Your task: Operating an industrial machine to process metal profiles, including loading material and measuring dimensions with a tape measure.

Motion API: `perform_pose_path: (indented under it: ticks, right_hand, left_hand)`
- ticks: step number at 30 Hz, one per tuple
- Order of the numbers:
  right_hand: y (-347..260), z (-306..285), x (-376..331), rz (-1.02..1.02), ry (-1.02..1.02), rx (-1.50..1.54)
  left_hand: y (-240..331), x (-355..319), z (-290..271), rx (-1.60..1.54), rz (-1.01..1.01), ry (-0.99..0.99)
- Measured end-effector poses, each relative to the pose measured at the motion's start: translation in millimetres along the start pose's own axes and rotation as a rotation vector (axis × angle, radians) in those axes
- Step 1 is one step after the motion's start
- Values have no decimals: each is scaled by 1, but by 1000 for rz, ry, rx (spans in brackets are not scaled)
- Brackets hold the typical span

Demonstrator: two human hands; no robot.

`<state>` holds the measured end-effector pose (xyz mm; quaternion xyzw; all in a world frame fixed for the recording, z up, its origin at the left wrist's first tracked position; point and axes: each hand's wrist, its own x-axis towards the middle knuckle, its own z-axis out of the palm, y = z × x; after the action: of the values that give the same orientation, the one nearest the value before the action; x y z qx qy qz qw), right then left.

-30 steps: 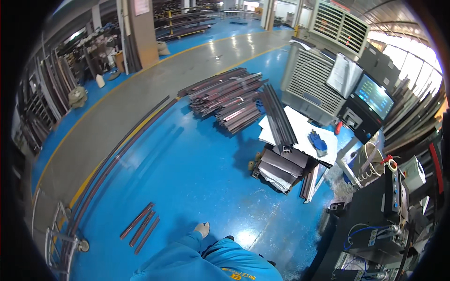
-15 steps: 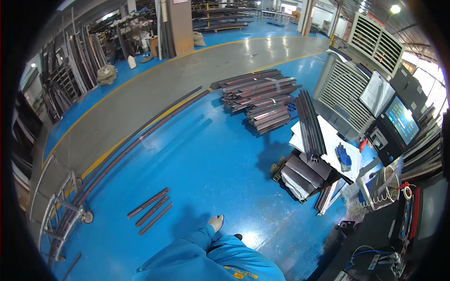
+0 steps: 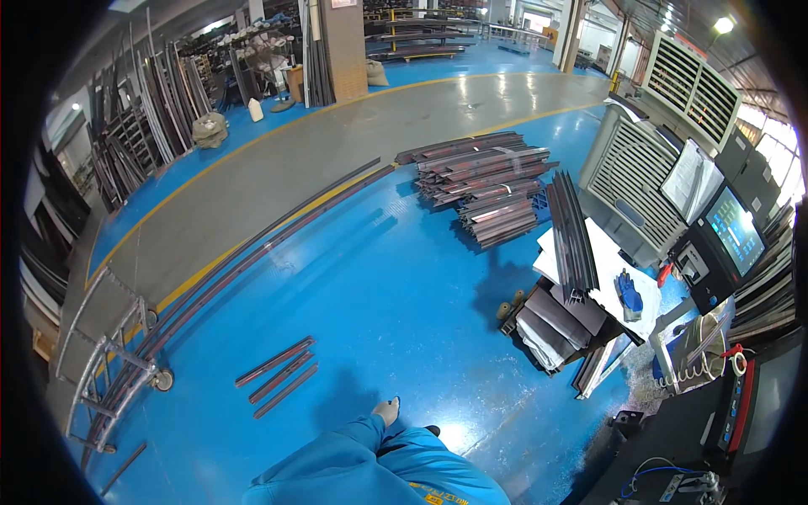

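Left hand (image 3: 387,411), small in the view, at the end of a smooth blue fabric sleeve (image 3: 332,450). It appears over the glossy blue floor (image 3: 396,311); whether its fingers are spread, pressed together or pinching something cannot be told. The right hand lies outside the view, and the state of its fingers cannot be told either. Nearest the left hand, to its left, are three short strips (image 3: 280,376): straight, narrow, dark with reddish-brown faces, lying nearly parallel and slightly apart on the floor, well inside its curved yellow border line (image 3: 202,273). Farther left, long slender profiles (image 3: 278,239) reach from a trolley (image 3: 126,357) of silvery metal tubing toward the yellow line, bent into an arc by the lens. Close to the line's far stretch, a large stack (image 3: 484,172) of dark, ridged profiles is heaped on the floor, with pale bands across it. To the right, a tabletop (image 3: 602,244) bears white sheets; a bundle (image 3: 574,240) of dark grooved profiles lies along its left edge, and a limp blue glove (image 3: 629,296) rests near its right edge. Beneath are folded grey and white sheets (image 3: 551,330), soft and layered. Behind the tabletop stands a pale grey louvred housing (image 3: 635,177), boxy, with slatted faces.
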<state>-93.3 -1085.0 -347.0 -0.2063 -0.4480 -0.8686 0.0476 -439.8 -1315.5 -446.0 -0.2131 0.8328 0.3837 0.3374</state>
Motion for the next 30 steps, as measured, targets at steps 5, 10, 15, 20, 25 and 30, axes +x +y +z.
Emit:
perform_pose_path:
  ticks: [5, 10, 15, 20, 25, 30]
  right_hand:
    - [-37, -107, 54, -93, 230, -142]
    - [-105, -200, 78, -195, 440, -302]
    - [-64, -203, 165, -155, 1144, -900]
    - [130, -5, 291, 421, 2817, -2485]
    - [118, 70, 215, 366, 2970, -2424]
    - [102, 133, 145, 339, 3106, -2386]
  left_hand:
    - [1, -4, -7, 0, -18, -43]
    - [31, -12, 1, -41, -7, -16]
    - [15, 8, 5, -12, 59, 47]
    - [-10, 26, 24, -55, 43, 30]
    - [9, 7, 13, -9, 33, -38]
    - [15, 1, 10, 8, 27, -74]
